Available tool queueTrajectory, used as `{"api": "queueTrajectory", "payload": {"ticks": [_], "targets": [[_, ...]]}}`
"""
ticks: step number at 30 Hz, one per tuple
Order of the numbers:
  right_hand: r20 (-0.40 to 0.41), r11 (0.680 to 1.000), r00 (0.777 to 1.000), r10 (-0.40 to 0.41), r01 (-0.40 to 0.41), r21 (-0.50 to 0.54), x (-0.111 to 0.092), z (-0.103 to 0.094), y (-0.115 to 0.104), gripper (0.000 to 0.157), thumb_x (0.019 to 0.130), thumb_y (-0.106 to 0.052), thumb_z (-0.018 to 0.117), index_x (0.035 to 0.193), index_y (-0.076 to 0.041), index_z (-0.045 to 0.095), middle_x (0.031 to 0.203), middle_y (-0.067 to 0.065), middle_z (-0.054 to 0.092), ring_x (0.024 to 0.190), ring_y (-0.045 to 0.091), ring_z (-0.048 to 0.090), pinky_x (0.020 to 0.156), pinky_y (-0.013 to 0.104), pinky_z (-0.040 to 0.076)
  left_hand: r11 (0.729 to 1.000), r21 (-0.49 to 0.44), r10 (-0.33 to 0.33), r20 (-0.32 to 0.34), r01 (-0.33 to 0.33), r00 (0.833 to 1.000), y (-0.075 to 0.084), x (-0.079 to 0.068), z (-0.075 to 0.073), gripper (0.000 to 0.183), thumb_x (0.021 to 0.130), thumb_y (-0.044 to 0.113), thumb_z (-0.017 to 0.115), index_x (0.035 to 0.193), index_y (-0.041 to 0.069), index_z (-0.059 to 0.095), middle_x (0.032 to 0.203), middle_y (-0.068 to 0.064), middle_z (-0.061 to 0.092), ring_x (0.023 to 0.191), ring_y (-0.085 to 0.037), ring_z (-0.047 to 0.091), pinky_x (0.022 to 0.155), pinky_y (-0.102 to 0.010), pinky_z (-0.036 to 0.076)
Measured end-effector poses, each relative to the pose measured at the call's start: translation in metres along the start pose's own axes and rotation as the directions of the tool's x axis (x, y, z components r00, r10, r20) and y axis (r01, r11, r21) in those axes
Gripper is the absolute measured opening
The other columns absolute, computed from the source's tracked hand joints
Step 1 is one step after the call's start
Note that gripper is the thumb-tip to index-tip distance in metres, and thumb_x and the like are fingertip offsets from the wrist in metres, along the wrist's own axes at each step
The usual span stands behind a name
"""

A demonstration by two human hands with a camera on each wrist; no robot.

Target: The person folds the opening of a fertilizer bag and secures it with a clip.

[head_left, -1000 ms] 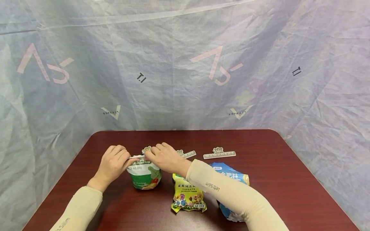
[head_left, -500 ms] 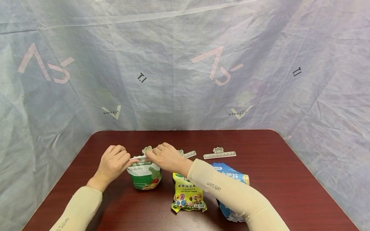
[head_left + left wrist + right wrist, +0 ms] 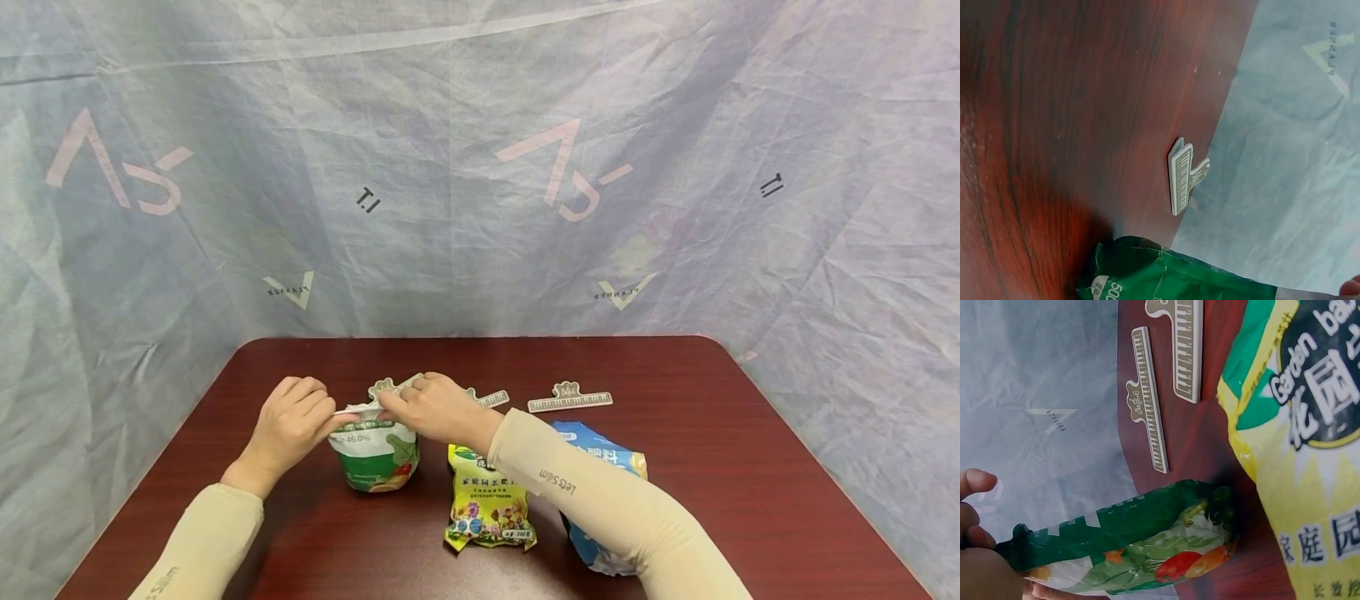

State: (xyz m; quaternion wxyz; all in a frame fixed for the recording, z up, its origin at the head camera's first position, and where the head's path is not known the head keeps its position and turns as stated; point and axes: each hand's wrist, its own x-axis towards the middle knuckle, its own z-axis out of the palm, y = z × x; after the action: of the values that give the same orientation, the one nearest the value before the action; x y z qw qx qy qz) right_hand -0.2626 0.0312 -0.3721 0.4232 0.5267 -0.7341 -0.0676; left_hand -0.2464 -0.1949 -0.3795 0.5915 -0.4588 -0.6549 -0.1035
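Note:
In the head view my left hand pinches the left end of the top edge of a green and white fertilizer bag. At the other end of that edge, my right hand pinches the bag's top between thumb and fingers. The bag's mouth is drawn into a flat, narrow white strip between the hands. Vegetables are printed on its front, also seen in the right wrist view on the bag. The left wrist view shows the green back of the bag and only a fingertip.
Keyboard-patterned clips lie behind the hands: one clip just behind the bag, another clip partly covered by the right hand, a third clip farther right. A yellow bag and a blue bag, half hidden by the sleeve, lie to the right.
My right hand has shifted slightly to the right, and more of the clip behind the bag shows. Both hands keep their pinch on the fertilizer bag's top edge.

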Motion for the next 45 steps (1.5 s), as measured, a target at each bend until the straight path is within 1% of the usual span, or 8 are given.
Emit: {"api": "queueTrajectory", "payload": {"ticks": [7, 18, 27, 33, 36, 40, 42, 45], "targets": [[0.026, 0.998, 1.0, 0.002, -0.004, 0.057, -0.001, 0.0, 0.001, 0.026, 0.095, -0.038, 0.047, 0.085, -0.013, 0.045, 0.048, -0.009, 0.04, 0.044, 0.007, 0.039, 0.046, 0.02, 0.034, 1.0, 0.009, -0.022, 0.059, 0.021, 0.998, 0.001, -0.006, -0.007, 0.044, 0.091, 0.033, 0.055, 0.057, 0.007, 0.045, 0.054, -0.003, 0.044, 0.048, -0.018, 0.045, 0.053, -0.035, 0.035], [0.054, 0.998, 0.999, 0.004, -0.007, 0.056, -0.001, -0.001, 0.004, 0.028, 0.094, -0.039, 0.047, 0.083, -0.013, 0.043, 0.047, -0.009, 0.037, 0.042, 0.007, 0.034, 0.043, 0.022, 0.032, 1.0, 0.011, -0.019, 0.06, 0.018, 0.998, 0.0, -0.004, -0.007, 0.042, 0.092, 0.032, 0.054, 0.059, 0.006, 0.046, 0.056, -0.002, 0.043, 0.047, -0.015, 0.04, 0.045, -0.026, 0.028], [0.095, 0.998, 0.995, 0.024, -0.029, 0.049, 0.0, -0.003, 0.003, 0.028, 0.095, -0.04, 0.045, 0.083, -0.015, 0.045, 0.047, -0.009, 0.037, 0.042, 0.008, 0.036, 0.041, 0.022, 0.029, 0.996, 0.081, 0.036, 0.042, -0.04, 0.998, 0.002, -0.008, -0.007, 0.041, 0.093, 0.028, 0.054, 0.06, 0.005, 0.046, 0.057, -0.006, 0.044, 0.047, -0.021, 0.042, 0.045, -0.03, 0.028], [0.147, 0.993, 0.988, 0.048, -0.063, 0.099, 0.0, -0.006, 0.006, 0.03, 0.094, -0.045, 0.045, 0.083, -0.017, 0.046, 0.046, -0.01, 0.034, 0.042, 0.007, 0.036, 0.04, 0.022, 0.027, 0.997, 0.056, 0.043, 0.052, -0.046, 0.998, 0.003, -0.006, -0.006, 0.041, 0.094, 0.026, 0.053, 0.06, 0.004, 0.044, 0.057, -0.005, 0.042, 0.047, -0.019, 0.039, 0.043, -0.027, 0.026], [0.223, 0.967, 0.971, 0.087, -0.137, 0.216, -0.002, -0.007, 0.011, 0.03, 0.095, -0.045, 0.043, 0.084, -0.017, 0.046, 0.047, -0.01, 0.033, 0.041, 0.006, 0.035, 0.04, 0.022, 0.026, 0.998, 0.043, 0.04, 0.063, -0.043, 0.997, 0.003, -0.006, -0.006, 0.041, 0.094, 0.026, 0.052, 0.06, 0.004, 0.044, 0.058, -0.004, 0.04, 0.047, -0.017, 0.036, 0.043, -0.026, 0.026], [0.29, 0.878, 0.943, 0.165, -0.274, 0.393, -0.005, -0.006, 0.02, 0.036, 0.098, -0.046, 0.029, 0.081, -0.018, 0.044, 0.049, -0.012, 0.035, 0.041, 0.002, 0.035, 0.04, 0.02, 0.026, 0.999, 0.031, 0.026, 0.066, -0.028, 0.998, 0.004, -0.009, -0.007, 0.042, 0.094, 0.027, 0.052, 0.06, 0.005, 0.044, 0.058, -0.004, 0.039, 0.047, -0.017, 0.034, 0.043, -0.025, 0.025], [0.306, 0.841, 0.93, 0.201, -0.324, 0.433, -0.007, -0.005, 0.025, 0.044, 0.098, -0.049, 0.019, 0.079, -0.019, 0.044, 0.051, -0.013, 0.037, 0.042, 0.0, 0.035, 0.041, 0.019, 0.027, 0.999, 0.027, 0.017, 0.065, -0.019, 0.998, 0.004, -0.01, -0.007, 0.042, 0.094, 0.027, 0.052, 0.059, 0.005, 0.044, 0.058, -0.003, 0.039, 0.047, -0.017, 0.034, 0.044, -0.025, 0.024], [0.321, 0.821, 0.919, 0.23, -0.361, 0.443, -0.009, -0.002, 0.03, 0.052, 0.096, -0.053, 0.008, 0.079, -0.019, 0.044, 0.051, -0.012, 0.037, 0.042, 0.001, 0.035, 0.041, 0.02, 0.028, 1.0, 0.021, 0.005, 0.062, -0.006, 0.998, 0.005, -0.011, -0.008, 0.042, 0.093, 0.027, 0.053, 0.059, 0.005, 0.044, 0.058, -0.003, 0.039, 0.047, -0.017, 0.035, 0.044, -0.024, 0.025]]}}
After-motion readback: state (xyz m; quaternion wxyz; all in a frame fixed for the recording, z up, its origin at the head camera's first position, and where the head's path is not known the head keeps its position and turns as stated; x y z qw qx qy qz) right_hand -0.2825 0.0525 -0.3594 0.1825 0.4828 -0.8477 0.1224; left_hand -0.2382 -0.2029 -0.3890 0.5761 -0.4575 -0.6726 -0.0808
